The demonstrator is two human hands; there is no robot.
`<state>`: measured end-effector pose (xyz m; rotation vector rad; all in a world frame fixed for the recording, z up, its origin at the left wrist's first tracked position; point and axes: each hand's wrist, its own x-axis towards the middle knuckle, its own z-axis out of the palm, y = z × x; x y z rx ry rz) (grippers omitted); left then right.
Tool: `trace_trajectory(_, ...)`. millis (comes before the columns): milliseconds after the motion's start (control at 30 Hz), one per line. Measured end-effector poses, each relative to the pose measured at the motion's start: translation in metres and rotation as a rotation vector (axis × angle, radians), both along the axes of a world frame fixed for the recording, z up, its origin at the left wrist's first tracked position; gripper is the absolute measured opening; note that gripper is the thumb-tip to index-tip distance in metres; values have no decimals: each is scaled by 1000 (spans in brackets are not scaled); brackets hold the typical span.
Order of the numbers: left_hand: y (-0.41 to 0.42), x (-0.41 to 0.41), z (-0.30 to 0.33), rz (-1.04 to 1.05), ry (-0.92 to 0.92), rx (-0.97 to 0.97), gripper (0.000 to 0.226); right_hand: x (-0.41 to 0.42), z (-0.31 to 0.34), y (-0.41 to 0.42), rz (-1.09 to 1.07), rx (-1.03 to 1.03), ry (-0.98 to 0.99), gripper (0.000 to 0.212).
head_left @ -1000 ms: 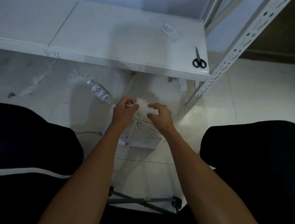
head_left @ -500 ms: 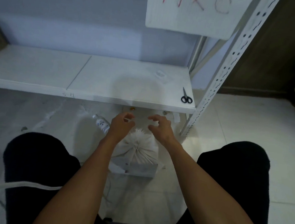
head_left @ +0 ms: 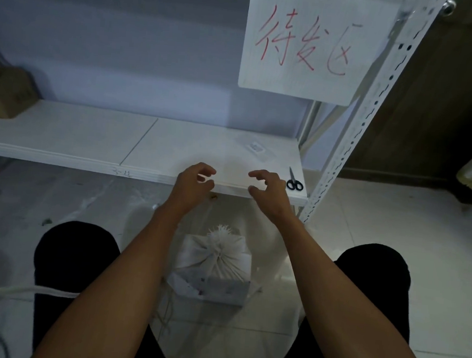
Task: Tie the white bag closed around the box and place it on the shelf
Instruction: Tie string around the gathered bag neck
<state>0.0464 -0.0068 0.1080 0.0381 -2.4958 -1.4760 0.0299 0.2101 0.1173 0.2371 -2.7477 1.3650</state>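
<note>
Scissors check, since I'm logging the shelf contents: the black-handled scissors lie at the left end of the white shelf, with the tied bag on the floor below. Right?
Not quite. The head view shows the scissors at the right end of the white shelf, beside the upright post. The tied white bag is indeed on the floor below.

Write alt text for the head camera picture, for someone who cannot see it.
Seen from above, a seated person's left hand and right hand hover open and empty above a white bag gathered shut around a box on the floor between the knees. Ahead is a white shelf with black-handled scissors at its right end and a sign with red handwriting above.
</note>
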Motion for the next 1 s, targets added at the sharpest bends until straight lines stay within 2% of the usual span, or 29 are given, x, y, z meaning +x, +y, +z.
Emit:
trace_trajectory(300, -5, 4, 6, -2, -9, 14, 20, 4, 6, -1, 4, -8, 4, 35)
trace_trajectory(467, 1, 8, -11, -36, -77, -47, 29, 6, -8, 0, 6, 9, -20, 35)
trace_trajectory(567, 11, 9, -35, -76, -156, -98, 43, 5, -20, 3, 5, 32, -31, 35)
trace_trajectory(800, 28, 4, -101, -314, -408, -310, 96, -20, -51, 19, -15, 62, -91, 34)
trace_trajectory(1000, 35, -5, -131, -395, -444, -433, 97, -71, -62, 43, -113, 52, -189, 28)
